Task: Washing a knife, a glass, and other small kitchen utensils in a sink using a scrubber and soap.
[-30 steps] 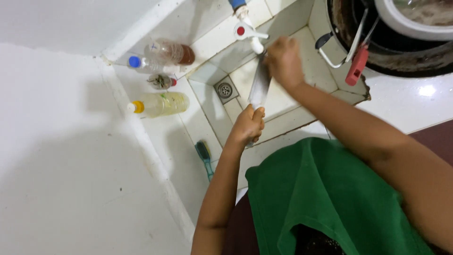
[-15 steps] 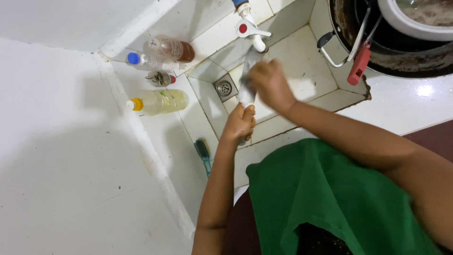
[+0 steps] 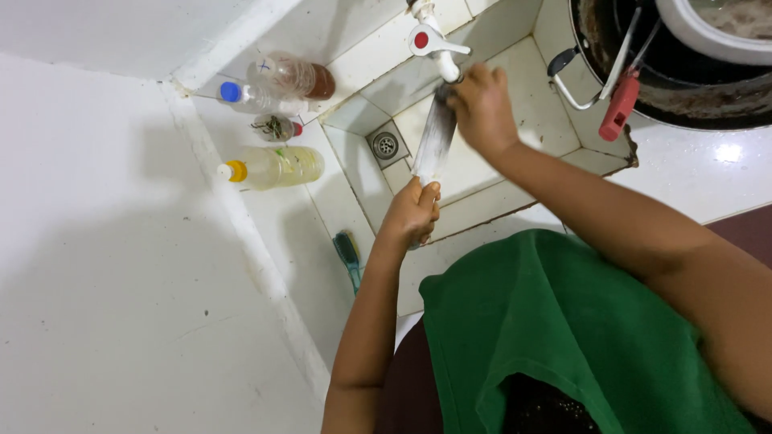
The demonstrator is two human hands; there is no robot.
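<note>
White tiles line the small sink [image 3: 515,173] where a person holds a large knife [image 3: 435,138] with a broad steel blade. Their left hand [image 3: 412,213] is at the near end, its grip closed tight around the handle, which is hidden inside the fist. Their right hand [image 3: 482,108] is at the far end of the blade, fingers curled over the steel just under the white tap [image 3: 434,44] with its red-dotted lever; that grip is partly closed and rests on the blade. The knife hangs over the sink basin, pointing from the near rim up toward the tap, with the round drain [image 3: 385,145] just to its left.

On the tiled ledge to the left lie several plastic bottles: one with yellowish liquid and a yellow cap [image 3: 269,167], a clear one with a blue cap [image 3: 253,96], and one with a brown end [image 3: 293,76]. A green-handled brush [image 3: 349,255] lies on the tabletop near the left forearm. To the far right, a dark pan [image 3: 667,84] holds a red-handled utensil [image 3: 621,104]. A green cloth [image 3: 563,337] drapes at the person's front.
</note>
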